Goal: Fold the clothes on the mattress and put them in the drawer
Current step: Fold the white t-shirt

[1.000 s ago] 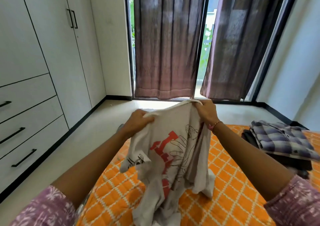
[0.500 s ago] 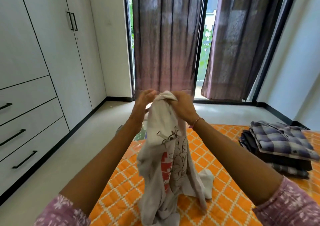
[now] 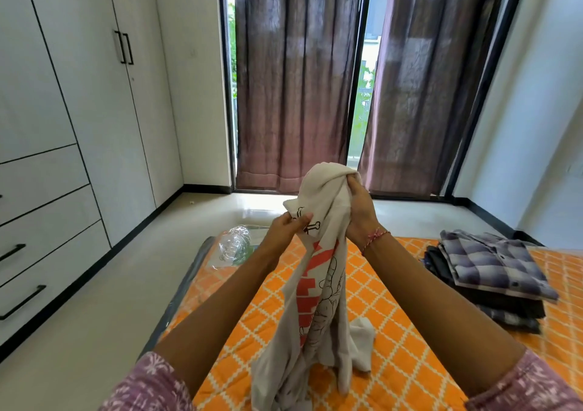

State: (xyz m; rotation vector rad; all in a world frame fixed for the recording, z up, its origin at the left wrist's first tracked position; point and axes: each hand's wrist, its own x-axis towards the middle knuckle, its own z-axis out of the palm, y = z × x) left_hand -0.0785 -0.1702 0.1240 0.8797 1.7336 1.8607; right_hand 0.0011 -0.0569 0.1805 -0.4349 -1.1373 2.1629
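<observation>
Folding is partly done: with a stack of folded clothes (image 3: 492, 271) at the right edge of the mattress (image 3: 394, 331), my right hand (image 3: 359, 211) grips the white T-shirt (image 3: 318, 284) at its top, my left hand (image 3: 288, 227) pinches its side, and the drawers (image 3: 44, 252) wait closed.

White printed T-shirt (image 3: 318, 287) bunched in both hands, left hand (image 3: 288, 226), right hand (image 3: 359, 211), above orange mattress (image 3: 410, 331).
</observation>
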